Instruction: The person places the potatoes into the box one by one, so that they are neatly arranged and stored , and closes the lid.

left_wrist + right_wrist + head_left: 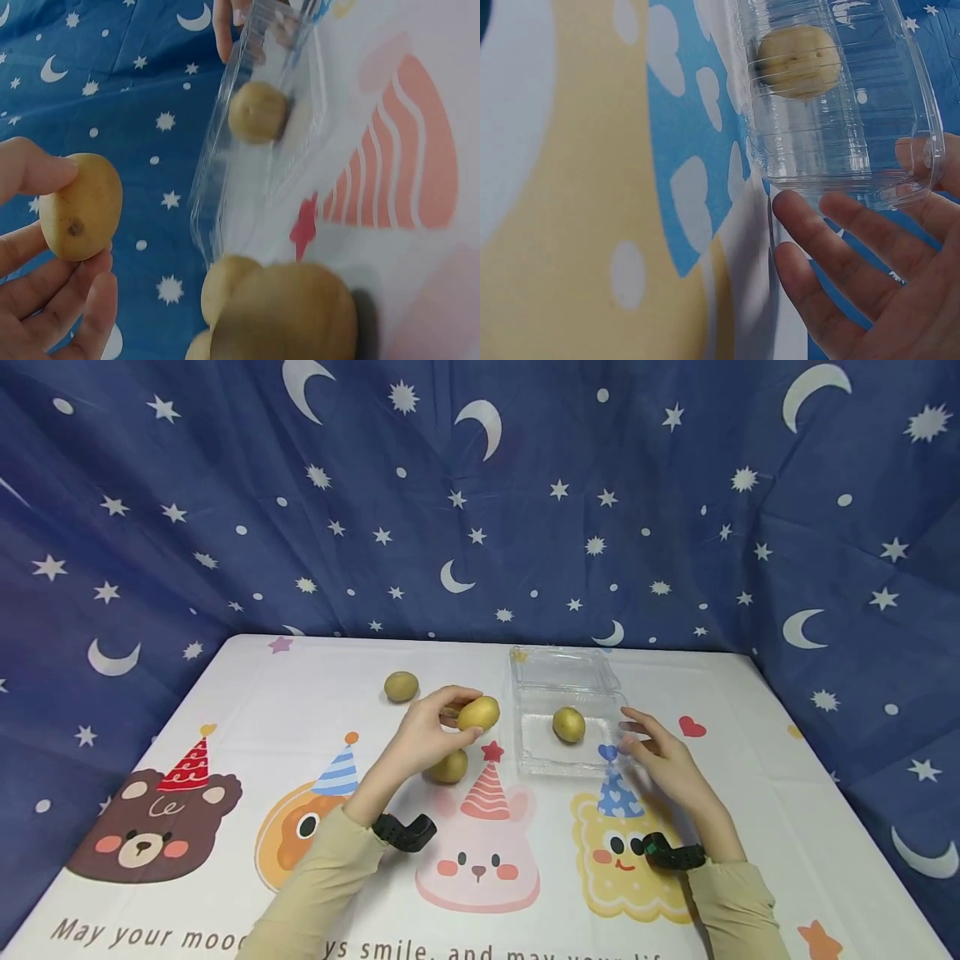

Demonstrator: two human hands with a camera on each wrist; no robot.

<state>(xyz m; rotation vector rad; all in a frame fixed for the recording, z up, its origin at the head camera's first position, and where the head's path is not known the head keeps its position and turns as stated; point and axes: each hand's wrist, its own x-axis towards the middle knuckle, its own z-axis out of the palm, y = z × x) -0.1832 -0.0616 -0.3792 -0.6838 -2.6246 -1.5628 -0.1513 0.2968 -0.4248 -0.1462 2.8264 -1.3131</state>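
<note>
My left hand (427,735) pinches a yellow-brown potato (478,714) between thumb and fingers, held up left of the clear plastic box. A dark spot shows on this potato (81,208) in the left wrist view. Inside the open box (528,752) lies another potato (569,725). My right hand (663,762) is at the box's right side with fingers spread and fairly straight. In the right wrist view its fingertips (787,204) lie close by the box wall, and the thumb overlaps the rim.
Below my left hand a potato (448,767) rests on the table, partly covered by the hand. Farther back lies another potato (401,687). The box's lid (566,670) is folded back toward the blue star-patterned curtain (525,485). A cartoon-printed white cloth (360,668) covers the table.
</note>
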